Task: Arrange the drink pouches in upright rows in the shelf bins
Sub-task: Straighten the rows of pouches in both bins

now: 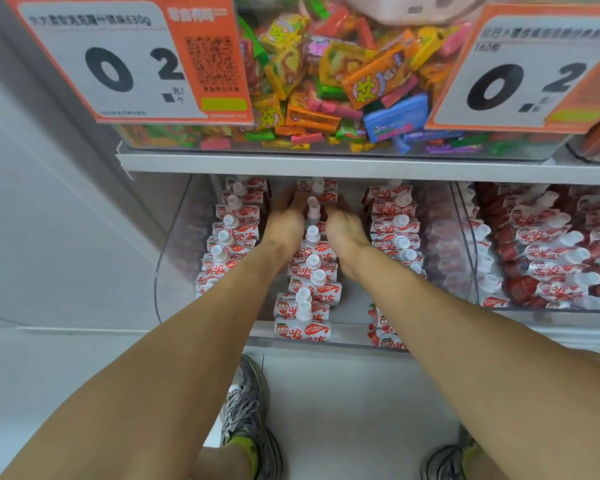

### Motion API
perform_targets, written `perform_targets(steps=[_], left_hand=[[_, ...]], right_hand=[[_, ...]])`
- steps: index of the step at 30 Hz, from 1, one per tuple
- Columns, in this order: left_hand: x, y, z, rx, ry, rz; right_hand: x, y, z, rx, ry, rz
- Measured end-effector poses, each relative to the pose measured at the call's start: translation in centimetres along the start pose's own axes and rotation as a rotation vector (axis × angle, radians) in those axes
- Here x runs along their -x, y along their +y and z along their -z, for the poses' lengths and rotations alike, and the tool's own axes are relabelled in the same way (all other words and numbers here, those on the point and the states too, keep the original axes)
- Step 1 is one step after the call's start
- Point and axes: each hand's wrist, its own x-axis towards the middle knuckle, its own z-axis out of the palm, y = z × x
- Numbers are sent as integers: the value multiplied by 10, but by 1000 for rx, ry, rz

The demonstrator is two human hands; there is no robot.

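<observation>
Head view, low shelf of a shop. Three upright rows of white-and-red spouted drink pouches in a clear shelf bin [174, 258]: left row [227, 237], middle row [309, 282], right row [395, 223]. Large red character "吸" legible on pouch fronts, with a strawberry mark beside it; smaller print too blurred to read. About ten white caps countable in the middle row, about seven in the left; right row partly hidden behind the forearm, count uncertain. Neighbouring bin [465, 237] on the right, filled with similar pouches [548, 258] lying tilted and less orderly. Left hand [284, 220] and right hand [343, 226] reaching deep into the bin, flanking the back of the middle row, palms against its sides; fingertips in shadow under the shelf edge, so cannot tell whether fingers curl around a pouch or merely press. Above, a clear bin of mixed bright candy packs [343, 81]. Two orange-and-white price tags hanging in front: left tag [118, 60] reading "0 2" with a QR code and "630g" in its top line, right tag [527, 71] reading "0.2" with "160" beneath its heading. Two grey sneakers on the white floor below, left sneaker [246, 410], right sneaker [444, 459].
</observation>
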Motion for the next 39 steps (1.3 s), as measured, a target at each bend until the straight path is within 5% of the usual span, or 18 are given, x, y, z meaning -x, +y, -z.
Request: perform_targets(steps=[13, 23, 29, 37, 39], left_hand=[[-4, 2, -8, 103, -22, 109], [41, 23, 13, -83, 4, 61], [107, 13, 42, -268, -346, 289], [120, 19, 30, -38, -350, 304], [117, 17, 34, -171, -330, 328]], right_hand=[[-9, -2, 3, -135, -103, 44], [29, -11, 32, 69, -154, 5], [68, 28, 42, -30, -395, -265], [90, 14, 43, -208, -470, -309], [97, 11, 45, -188, -472, -325]])
